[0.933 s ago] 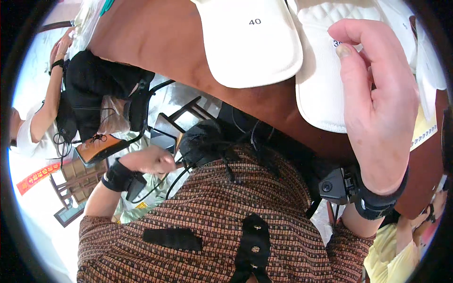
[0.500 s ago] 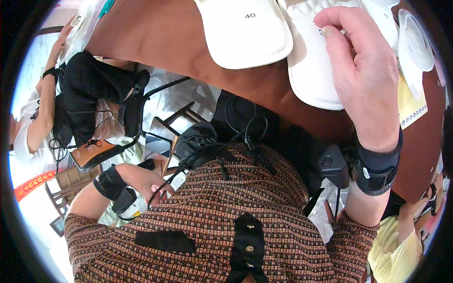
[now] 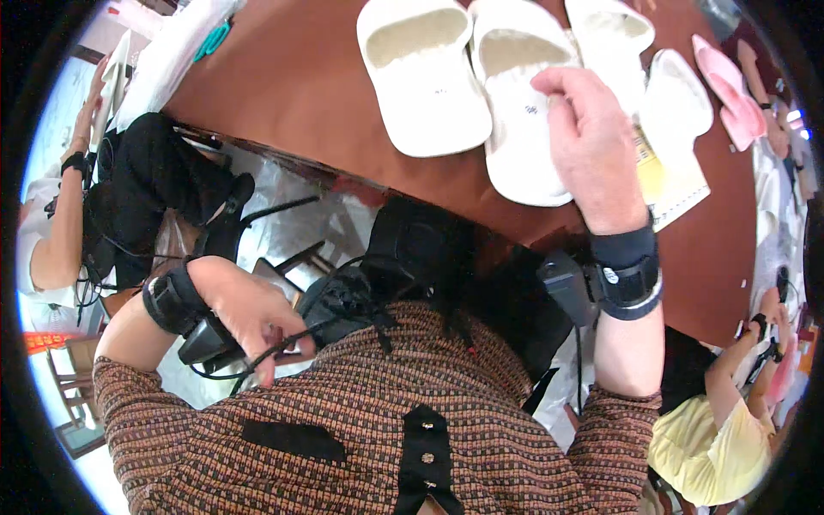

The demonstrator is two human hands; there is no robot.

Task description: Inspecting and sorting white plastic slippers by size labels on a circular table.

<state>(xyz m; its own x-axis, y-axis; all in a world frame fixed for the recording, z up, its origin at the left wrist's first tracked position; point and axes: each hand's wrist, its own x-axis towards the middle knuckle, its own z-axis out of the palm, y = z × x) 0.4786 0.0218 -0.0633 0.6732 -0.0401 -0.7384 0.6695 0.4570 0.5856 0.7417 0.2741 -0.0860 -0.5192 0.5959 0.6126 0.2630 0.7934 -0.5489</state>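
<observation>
My right hand (image 3: 596, 142) rests over a white slipper (image 3: 515, 167) on the brown table. Its thumb and index finger are apart beside a small dark printed mark on the slipper's upper; the other fingers are mostly hidden under the hand. To the left lies another white slipper (image 3: 433, 116), and a third white slipper (image 3: 609, 34) sits behind my fingers. A yellow-and-white label sheet (image 3: 682, 202) lies right of my wrist. Low in front of my body, my left hand (image 3: 253, 313) hangs with loosely bent, parted fingers. A black cable (image 3: 283, 343) crosses them.
On the brown table (image 3: 292, 94) are teal-handled scissors (image 3: 213, 40), clear plastic (image 3: 163, 73), another white slipper (image 3: 678, 103) and a pink slipper (image 3: 730, 94). A person in black trousers (image 3: 137, 193) sits at left. Another in yellow (image 3: 712, 455) is at lower right.
The view has shifted, bringing more of the slippers into sight. My right hand stays by the same slipper, whose printed mark now shows more fully. My left hand appears farther from my torso.
</observation>
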